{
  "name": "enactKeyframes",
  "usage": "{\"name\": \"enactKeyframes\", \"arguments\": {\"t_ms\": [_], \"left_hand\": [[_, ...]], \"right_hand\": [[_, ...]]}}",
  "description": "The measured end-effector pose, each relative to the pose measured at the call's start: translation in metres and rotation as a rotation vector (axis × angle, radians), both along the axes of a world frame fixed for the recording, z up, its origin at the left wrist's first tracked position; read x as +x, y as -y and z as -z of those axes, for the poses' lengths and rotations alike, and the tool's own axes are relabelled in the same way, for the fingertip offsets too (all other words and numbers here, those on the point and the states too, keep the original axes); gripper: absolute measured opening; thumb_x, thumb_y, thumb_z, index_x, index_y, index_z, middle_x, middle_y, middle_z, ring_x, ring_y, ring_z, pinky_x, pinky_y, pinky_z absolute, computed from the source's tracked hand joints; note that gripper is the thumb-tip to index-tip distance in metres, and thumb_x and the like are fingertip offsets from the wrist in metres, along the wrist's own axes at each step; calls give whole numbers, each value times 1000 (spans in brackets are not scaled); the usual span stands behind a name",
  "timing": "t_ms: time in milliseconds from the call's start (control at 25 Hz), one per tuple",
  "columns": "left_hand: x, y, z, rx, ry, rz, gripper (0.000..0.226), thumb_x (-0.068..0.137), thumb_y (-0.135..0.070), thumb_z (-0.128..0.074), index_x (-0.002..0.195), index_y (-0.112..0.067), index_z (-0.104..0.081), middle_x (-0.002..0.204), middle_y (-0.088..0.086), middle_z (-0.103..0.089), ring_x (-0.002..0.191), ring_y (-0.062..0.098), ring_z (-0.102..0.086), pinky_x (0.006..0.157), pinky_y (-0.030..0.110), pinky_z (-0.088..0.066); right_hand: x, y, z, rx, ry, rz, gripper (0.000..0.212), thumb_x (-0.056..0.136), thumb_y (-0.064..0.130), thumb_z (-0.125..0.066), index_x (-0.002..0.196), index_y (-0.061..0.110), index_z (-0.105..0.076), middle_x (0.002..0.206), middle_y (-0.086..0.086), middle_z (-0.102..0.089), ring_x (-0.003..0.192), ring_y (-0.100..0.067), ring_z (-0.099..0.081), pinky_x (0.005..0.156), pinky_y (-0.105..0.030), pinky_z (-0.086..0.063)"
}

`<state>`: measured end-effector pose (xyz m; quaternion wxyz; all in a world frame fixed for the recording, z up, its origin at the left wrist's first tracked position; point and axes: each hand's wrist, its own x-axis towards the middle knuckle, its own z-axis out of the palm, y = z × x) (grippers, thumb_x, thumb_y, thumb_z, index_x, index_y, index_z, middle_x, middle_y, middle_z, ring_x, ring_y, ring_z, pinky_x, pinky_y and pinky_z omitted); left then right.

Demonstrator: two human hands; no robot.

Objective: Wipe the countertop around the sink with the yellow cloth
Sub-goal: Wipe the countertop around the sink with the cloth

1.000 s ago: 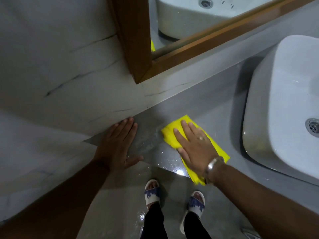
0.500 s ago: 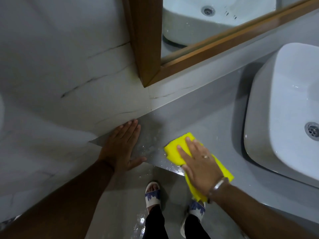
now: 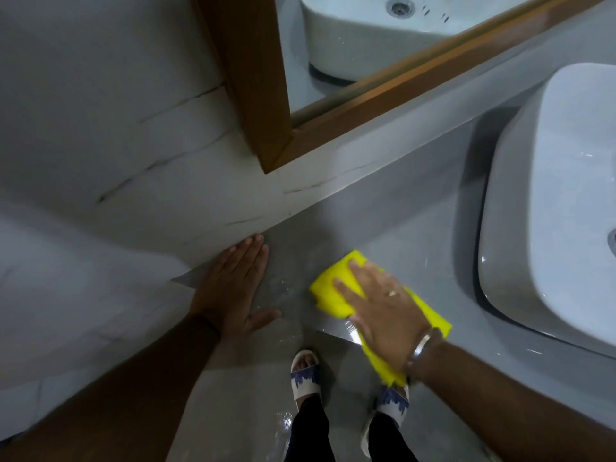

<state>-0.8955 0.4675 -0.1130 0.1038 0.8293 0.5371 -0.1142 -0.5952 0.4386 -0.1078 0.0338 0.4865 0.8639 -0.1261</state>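
The yellow cloth (image 3: 333, 295) lies flat on the grey countertop (image 3: 383, 221), left of the white sink basin (image 3: 546, 235). My right hand (image 3: 380, 305) presses down on the cloth with fingers spread, and the cloth's lower end hangs over the counter's front edge. My left hand (image 3: 233, 285) rests flat on the counter's left end beside the wall, fingers together, holding nothing. A wet patch glistens between the two hands.
A wood-framed mirror (image 3: 266, 95) hangs on the marble-tiled wall (image 3: 100, 128) behind the counter. Below the counter edge I see the wet grey floor (image 3: 233, 411) and my feet in white and blue sandals (image 3: 305, 378).
My right hand has slid the cloth toward the counter's front edge and slightly right. The left hand stays planted. The view has shifted a little.
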Motion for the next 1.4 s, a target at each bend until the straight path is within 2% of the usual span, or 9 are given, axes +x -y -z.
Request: {"name": "enactKeyframes", "arguments": {"t_ms": [160,400,520,640,760,880,1080,1280,1400], "left_hand": [[-1,-2,3,11,8,5,108,80,-83,-24,151,-2,-17,159,18,-16,147,28,-14,119,41,-12],[-1,1,2,27,38,6,107,78,-79,-36,150,0,-24,159,19,-21,146,32,-22,119,45,-18],[-1,2,3,38,39,1,107,79,-79,-36,150,0,-24,159,19,-22,146,32,-22,119,43,-14],[1,2,3,49,46,-2,107,78,-78,-39,150,0,-25,158,19,-23,146,32,-24,119,43,-16],[1,2,0,57,48,-10,107,76,-76,-42,148,1,-29,157,21,-27,144,33,-27,117,45,-21],[1,2,1,55,42,-13,107,76,-77,-42,149,0,-28,157,20,-26,145,32,-26,118,42,-17],[1,2,2,36,49,-18,109,75,-79,-40,149,0,-27,158,20,-25,145,32,-24,119,43,-17],[1,1,3,50,63,-4,108,75,-78,-42,148,1,-29,156,21,-28,144,34,-28,117,47,-25],[6,-1,3,57,78,25,107,76,-76,-43,148,1,-30,155,22,-29,143,35,-30,116,46,-23]], "right_hand": [[22,-106,8,15,72,336,64,88,45,-18,147,23,-26,156,-19,-20,140,-43,-24,111,-53,-29],[-8,11,-3,-5,55,-77,60,86,41,-33,145,28,-31,154,-12,-29,138,-35,-33,109,-48,-33],[37,-7,-5,52,50,8,59,87,42,-32,144,30,-29,153,-12,-32,134,-37,-39,102,-51,-43],[5,-74,0,9,53,205,63,87,45,-21,145,24,-31,153,-20,-26,136,-46,-30,107,-56,-33],[-61,-61,5,75,4,16,63,82,43,-29,140,23,-43,147,-21,-38,131,-46,-39,104,-57,-34],[-18,-28,2,32,9,-183,60,86,41,-38,144,28,-32,152,-14,-33,134,-39,-38,105,-54,-35],[13,-90,1,29,60,171,65,86,45,-21,147,24,-28,155,-19,-24,137,-45,-29,107,-57,-32],[-30,-42,7,44,20,-103,60,83,41,-36,140,25,-39,150,-16,-36,133,-43,-38,105,-55,-34],[-14,-38,-9,58,-10,-66,60,85,48,-37,140,27,-39,150,-14,-37,135,-40,-37,106,-56,-34]]}}
